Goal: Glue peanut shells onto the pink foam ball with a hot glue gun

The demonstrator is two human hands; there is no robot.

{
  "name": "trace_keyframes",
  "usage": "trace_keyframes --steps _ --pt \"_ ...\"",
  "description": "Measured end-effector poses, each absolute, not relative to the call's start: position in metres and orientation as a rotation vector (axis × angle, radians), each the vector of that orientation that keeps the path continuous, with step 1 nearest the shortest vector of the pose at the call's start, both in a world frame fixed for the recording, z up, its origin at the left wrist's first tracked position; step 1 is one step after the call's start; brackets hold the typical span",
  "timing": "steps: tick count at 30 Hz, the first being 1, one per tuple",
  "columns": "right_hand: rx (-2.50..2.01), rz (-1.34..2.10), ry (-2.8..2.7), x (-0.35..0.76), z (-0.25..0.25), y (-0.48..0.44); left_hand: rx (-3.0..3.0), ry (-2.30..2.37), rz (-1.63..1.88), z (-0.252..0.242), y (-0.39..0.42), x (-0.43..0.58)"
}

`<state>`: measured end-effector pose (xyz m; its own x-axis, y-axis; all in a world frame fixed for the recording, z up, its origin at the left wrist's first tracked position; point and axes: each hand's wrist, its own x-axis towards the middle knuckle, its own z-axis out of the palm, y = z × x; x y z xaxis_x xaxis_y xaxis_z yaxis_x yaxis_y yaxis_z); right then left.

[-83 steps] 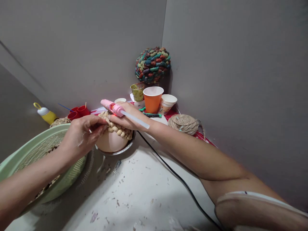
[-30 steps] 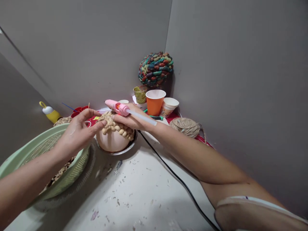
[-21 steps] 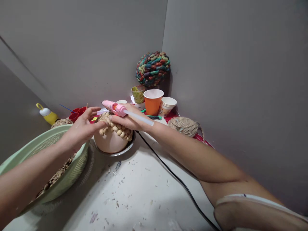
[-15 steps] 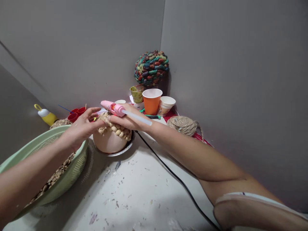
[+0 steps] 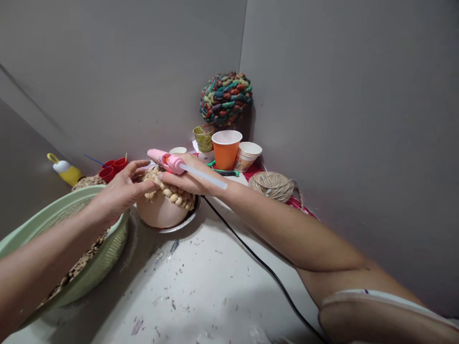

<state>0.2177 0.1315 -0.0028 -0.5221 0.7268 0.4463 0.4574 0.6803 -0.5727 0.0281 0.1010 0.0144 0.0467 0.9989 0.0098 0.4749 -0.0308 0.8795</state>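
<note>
In the head view, my right hand [image 5: 191,179] is closed around a pink glue gun [image 5: 174,164], its handle hidden. A translucent glue stick [image 5: 203,175] juts from its back over my wrist. Below sits a smooth pale round form [image 5: 161,212] with rows of tan peanut-like shells [image 5: 175,195] on its upper part. It rests in a shallow metal dish [image 5: 175,230]. My left hand [image 5: 124,188] is at the shells' left side, its fingers curved and spread apart; thumb and fingertips reach the shells. Any small piece under those fingertips is hidden.
A green basket [image 5: 118,229] of shells stands at left, under my left forearm. A black cord [image 5: 251,255] crosses the table. Behind are red cups [image 5: 114,167], an orange cup [image 5: 227,153], stacked paper cups [image 5: 247,155], twine [image 5: 271,186], a multicoloured ball [image 5: 225,99] and a yellow bottle [image 5: 70,174].
The view has shifted very slightly. Both hands, the glue gun and the round form keep nearly the same places relative to each other.
</note>
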Motion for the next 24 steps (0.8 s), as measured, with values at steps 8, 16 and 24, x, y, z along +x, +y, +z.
trace_keyframes --steps 8,16,24 --pt "-0.822 0.535 -2.268 0.222 -0.003 0.135 1.587 1.487 0.915 0.015 0.1 0.028" --pt "-0.703 0.538 -2.286 0.222 -0.011 0.144 1.552 1.483 0.924 0.019 0.098 0.03" --pt "-0.658 0.54 -2.265 0.222 -0.014 0.145 1.537 1.508 0.962 0.017 0.098 0.031"
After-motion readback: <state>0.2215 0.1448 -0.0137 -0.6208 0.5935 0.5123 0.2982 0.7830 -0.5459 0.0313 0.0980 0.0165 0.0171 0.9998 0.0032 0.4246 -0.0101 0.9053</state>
